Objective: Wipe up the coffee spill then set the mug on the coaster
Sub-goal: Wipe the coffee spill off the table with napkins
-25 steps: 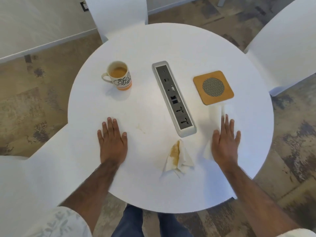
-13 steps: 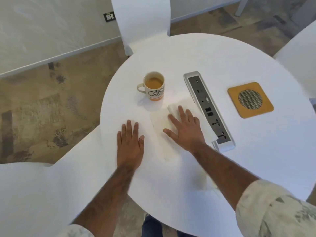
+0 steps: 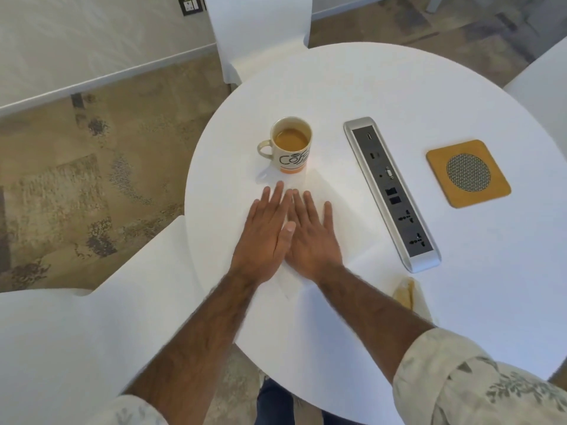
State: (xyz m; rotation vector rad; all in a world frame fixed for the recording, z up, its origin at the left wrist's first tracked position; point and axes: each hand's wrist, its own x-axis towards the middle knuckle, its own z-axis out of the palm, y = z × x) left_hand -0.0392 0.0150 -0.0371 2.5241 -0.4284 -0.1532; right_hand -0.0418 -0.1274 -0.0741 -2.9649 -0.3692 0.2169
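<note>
A cream mug (image 3: 291, 145) with coffee in it stands on the round white table (image 3: 383, 87), handle to the left. A clean white napkin (image 3: 343, 216) lies spread flat just below the mug. My right hand (image 3: 310, 234) presses flat on it, fingers apart. My left hand (image 3: 267, 231) lies flat beside it, its thumb overlapping my right hand. An orange square coaster (image 3: 441, 185) with a round mesh centre sits at the right, bare. A crumpled, coffee-stained napkin (image 3: 408, 294) lies near my right forearm.
A silver power strip (image 3: 389, 191) runs diagonally between the napkin and the coaster. White chairs stand at the back (image 3: 257, 29), at the left front (image 3: 76, 332) and at the far right (image 3: 540, 75). The table edge is close to my body.
My right hand went from the table's right side to the clean napkin left of the power strip. My left hand has slid right against it. The view has shifted left.
</note>
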